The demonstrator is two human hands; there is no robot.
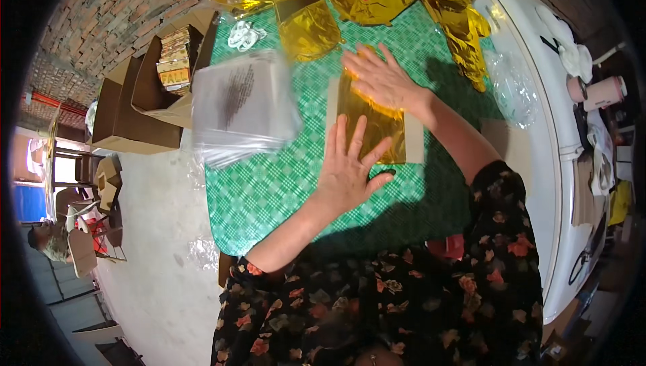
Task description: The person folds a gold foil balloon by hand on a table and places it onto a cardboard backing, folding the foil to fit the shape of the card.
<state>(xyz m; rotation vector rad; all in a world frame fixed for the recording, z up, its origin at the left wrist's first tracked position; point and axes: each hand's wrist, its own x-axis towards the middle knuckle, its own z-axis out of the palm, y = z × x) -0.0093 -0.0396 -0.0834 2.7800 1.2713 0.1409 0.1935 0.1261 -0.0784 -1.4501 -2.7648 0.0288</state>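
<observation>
A folded piece of shiny gold foil (390, 138) lies on a flat beige card (414, 144) on the table. Fingers spread, my left hand (348, 171) rests with its fingertips on the near left part of the foil. My right hand (387, 85) lies flat across the far end, its fingers stretched out and slightly blurred. Neither hand grips anything. Left of them sits a stack of clear plastic bags (266, 100) with dark print. More crumpled gold foil pieces, like deflated foil balloons (309, 26), spread over the table's far edge.
The table has a green checked cover (256, 211). A white bundle (247, 35) lies at its far left. Cardboard boxes (121, 114), one holding packs, stand to the left. On the right are clear plastic wrap (511, 87) and a long white appliance-like surface (545, 184). A person (48, 239) sits far left.
</observation>
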